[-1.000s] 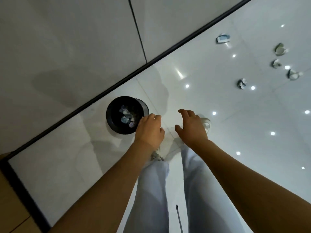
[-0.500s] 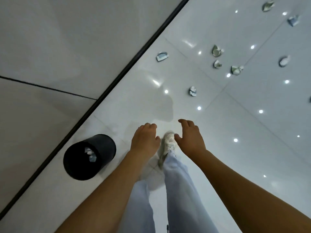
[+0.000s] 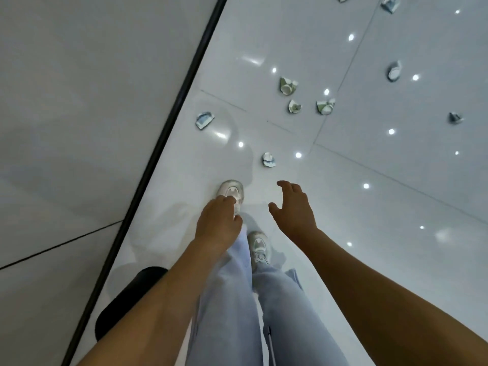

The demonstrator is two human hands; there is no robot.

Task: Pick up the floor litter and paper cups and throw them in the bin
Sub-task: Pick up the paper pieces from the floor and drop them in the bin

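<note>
A glossy white tiled floor [image 3: 369, 207] fills the right and far part of the view, dotted with reflected ceiling lights, and a pale wall [image 3: 79, 101] rises on the left behind a dark baseboard strip [image 3: 169, 122] running diagonally from near left to far. The black bin [image 3: 126, 299] stands near the wall at the near left; the left forearm covers most of it, so its opening and contents cannot be seen. Pale blue trousers [image 3: 232, 299] and two light sneakers, one stepped ahead [image 3: 231, 190], occupy the near centre. The left hand [image 3: 217, 225] hangs empty with loosely bent fingers; the right hand [image 3: 293, 210] is also empty, fingers spread and relaxed. Crushed paper cups lie scattered ahead: the closest one [image 3: 268, 159] just beyond the feet, a flattened one [image 3: 204, 120] near the baseboard with its long axis running left to right, a cluster of three [image 3: 294, 105] farther off, and others [image 3: 394, 71] to the far right, two cut off by the top edge. Any print on them is too small to read.
</note>
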